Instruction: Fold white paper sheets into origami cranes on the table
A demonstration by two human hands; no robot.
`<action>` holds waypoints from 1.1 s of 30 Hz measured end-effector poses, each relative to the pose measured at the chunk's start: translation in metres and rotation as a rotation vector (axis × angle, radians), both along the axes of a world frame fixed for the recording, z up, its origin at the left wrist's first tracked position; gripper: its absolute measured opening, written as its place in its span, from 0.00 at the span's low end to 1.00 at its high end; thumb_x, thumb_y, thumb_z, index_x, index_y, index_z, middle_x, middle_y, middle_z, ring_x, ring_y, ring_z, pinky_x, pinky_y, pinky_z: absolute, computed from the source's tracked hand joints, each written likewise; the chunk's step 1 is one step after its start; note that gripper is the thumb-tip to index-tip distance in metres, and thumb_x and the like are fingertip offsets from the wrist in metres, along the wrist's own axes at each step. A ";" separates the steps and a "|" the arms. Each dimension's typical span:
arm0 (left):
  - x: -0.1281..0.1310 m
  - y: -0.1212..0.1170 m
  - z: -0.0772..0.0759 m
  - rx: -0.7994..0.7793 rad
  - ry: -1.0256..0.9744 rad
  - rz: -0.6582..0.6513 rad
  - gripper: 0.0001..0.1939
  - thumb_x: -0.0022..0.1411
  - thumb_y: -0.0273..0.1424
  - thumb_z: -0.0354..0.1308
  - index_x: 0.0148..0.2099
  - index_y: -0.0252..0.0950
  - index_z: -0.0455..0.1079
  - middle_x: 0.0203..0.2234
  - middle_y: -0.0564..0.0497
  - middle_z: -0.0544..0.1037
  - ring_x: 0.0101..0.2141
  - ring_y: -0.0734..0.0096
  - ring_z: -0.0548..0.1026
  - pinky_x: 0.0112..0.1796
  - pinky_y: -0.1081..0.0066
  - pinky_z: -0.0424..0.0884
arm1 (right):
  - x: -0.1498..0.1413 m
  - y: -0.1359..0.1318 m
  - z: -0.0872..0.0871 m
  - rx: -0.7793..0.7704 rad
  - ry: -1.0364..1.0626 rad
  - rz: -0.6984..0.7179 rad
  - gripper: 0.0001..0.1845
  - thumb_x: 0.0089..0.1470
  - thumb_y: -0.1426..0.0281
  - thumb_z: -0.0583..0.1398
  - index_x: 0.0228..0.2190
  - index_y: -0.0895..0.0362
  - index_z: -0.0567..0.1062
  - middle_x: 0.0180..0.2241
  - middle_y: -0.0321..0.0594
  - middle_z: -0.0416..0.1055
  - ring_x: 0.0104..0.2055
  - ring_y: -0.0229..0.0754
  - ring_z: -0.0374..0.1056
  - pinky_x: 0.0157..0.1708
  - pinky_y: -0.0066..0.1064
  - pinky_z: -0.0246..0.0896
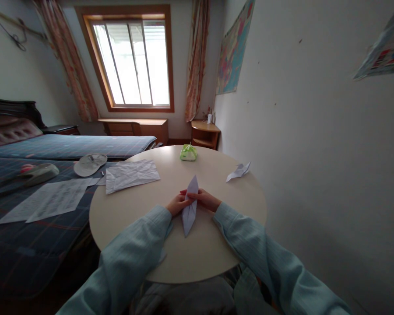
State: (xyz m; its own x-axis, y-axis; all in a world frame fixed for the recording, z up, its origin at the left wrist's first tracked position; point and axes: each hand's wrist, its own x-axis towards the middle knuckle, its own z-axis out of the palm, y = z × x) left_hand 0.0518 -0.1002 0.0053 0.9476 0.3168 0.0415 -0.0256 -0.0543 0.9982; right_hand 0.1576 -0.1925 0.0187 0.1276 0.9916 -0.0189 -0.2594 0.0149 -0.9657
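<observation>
A folded white paper [190, 215], long and pointed at both ends, is held between my two hands over the round table [131, 236]. My left hand [177, 204] grips its left edge, with the fingers partly behind it. From the other side my right hand [209, 200] closes on the paper's right edge, its thumb lying across the front. Toward the right of the table rests another folded paper [239, 171] with pointed, wing-like ends. A creased white sheet [133, 175] lies flat at the table's left edge.
A green tissue pack [188, 152] stands at the table's far side. Left of the table is a bed with a plaid cover [46, 245], bearing a white cap [90, 165] and printed sheets [52, 199]. The white wall [315, 166] runs close along the right.
</observation>
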 end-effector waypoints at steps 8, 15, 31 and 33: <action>0.001 0.000 -0.003 -0.175 0.024 -0.086 0.23 0.39 0.44 0.61 0.31 0.29 0.67 0.20 0.49 0.73 0.23 0.71 0.71 0.27 0.72 0.65 | 0.001 0.002 0.000 0.098 -0.038 -0.124 0.20 0.38 0.60 0.61 0.33 0.61 0.73 0.34 0.45 0.72 0.35 0.41 0.68 0.40 0.36 0.58; 0.002 0.000 -0.006 -0.260 0.033 -0.100 0.24 0.43 0.44 0.59 0.35 0.29 0.62 0.22 0.46 0.75 0.20 0.69 0.72 0.24 0.70 0.67 | 0.008 0.005 -0.010 0.158 -0.117 -0.172 0.20 0.43 0.60 0.58 0.36 0.60 0.72 0.37 0.46 0.71 0.31 0.39 0.67 0.25 0.27 0.57; -0.003 -0.007 0.004 -0.296 0.010 -0.076 0.25 0.41 0.44 0.60 0.36 0.30 0.61 0.23 0.47 0.75 0.21 0.71 0.73 0.26 0.72 0.67 | 0.007 0.003 0.000 0.168 -0.010 -0.261 0.18 0.39 0.59 0.61 0.31 0.59 0.72 0.37 0.45 0.71 0.38 0.43 0.67 0.41 0.37 0.59; -0.003 -0.006 0.003 -0.293 0.023 -0.066 0.25 0.41 0.45 0.60 0.35 0.30 0.61 0.21 0.48 0.74 0.20 0.71 0.73 0.25 0.72 0.67 | 0.006 0.003 0.000 0.145 -0.035 -0.255 0.19 0.39 0.59 0.60 0.31 0.60 0.72 0.35 0.45 0.71 0.37 0.43 0.67 0.40 0.36 0.59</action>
